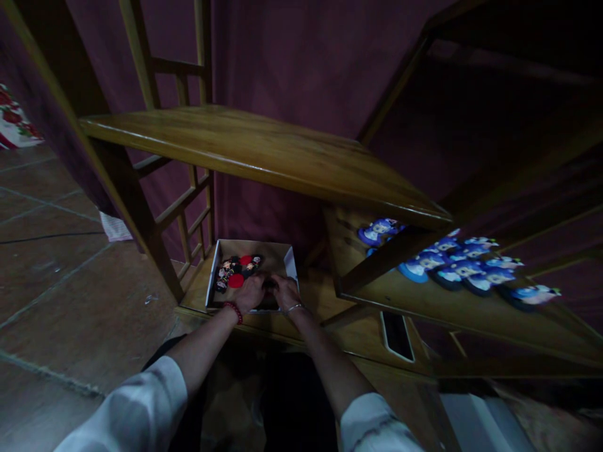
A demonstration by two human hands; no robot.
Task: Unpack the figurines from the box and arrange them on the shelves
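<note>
A shallow cardboard box (289,260) with white sides sits on the bottom shelf. Inside, toward its left, lie several small figurines (228,270) in black and red, with a red round piece (236,280) among them. My left hand (252,292), a red bead bracelet at its wrist, reaches over the box's front with curled fingers. Close beside it, my right hand (286,294) is bent inward over the right part of the box. Both hands' fingers close around a small dark thing (270,284) between them; its kind is hidden by the fingers and dim light.
A wooden shelf board (245,141) overhangs the box. To the right, several blue-and-white figurines (464,270) stand on another shelf. A white-edged dark tablet or phone (397,336) lies on the lower board. Lattice posts (183,213) rise at the left.
</note>
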